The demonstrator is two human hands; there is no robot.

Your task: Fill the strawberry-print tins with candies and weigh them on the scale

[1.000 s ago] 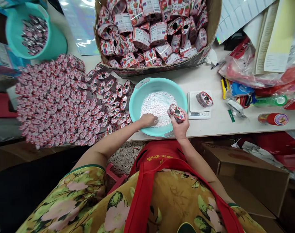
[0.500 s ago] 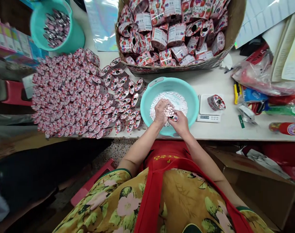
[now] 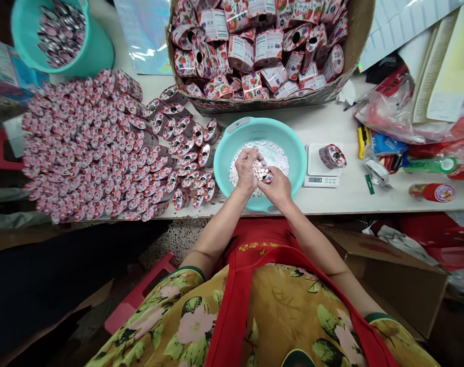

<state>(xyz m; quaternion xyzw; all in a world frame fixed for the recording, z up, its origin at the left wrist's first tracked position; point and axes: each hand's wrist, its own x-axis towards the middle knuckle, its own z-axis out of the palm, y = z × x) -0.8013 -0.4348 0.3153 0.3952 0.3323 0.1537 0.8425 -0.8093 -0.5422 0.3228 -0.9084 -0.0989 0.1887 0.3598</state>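
Over a turquoise basin (image 3: 298, 148) with pale pink candies (image 3: 281, 159) and white powder in it, my two hands meet. My left hand (image 3: 247, 171) is cupped round a heap of small pale candies (image 3: 258, 169). In my right hand (image 3: 277, 188) is a small printed container (image 3: 268, 178) with a hole in its top, held against the candies. My fingers hide most of that container. To the right, a white digital scale (image 3: 323, 181) carries another printed container (image 3: 332, 156); its display is too small to read surely.
Many filled-looking containers (image 3: 86, 148) crowd the table's left, with open-holed ones (image 3: 186, 148) beside the basin. Behind stands a cardboard box (image 3: 254, 104) of printed containers. A turquoise bucket (image 3: 98, 51) holds shiny lids. Bags (image 3: 400, 112), a yellow cutter (image 3: 363, 141) and a jar (image 3: 432, 192) lie right.
The view has shifted, so the table things sit further left in the picture. My left hand has tipped slightly more upright over the candies; both hands stay together above the basin.
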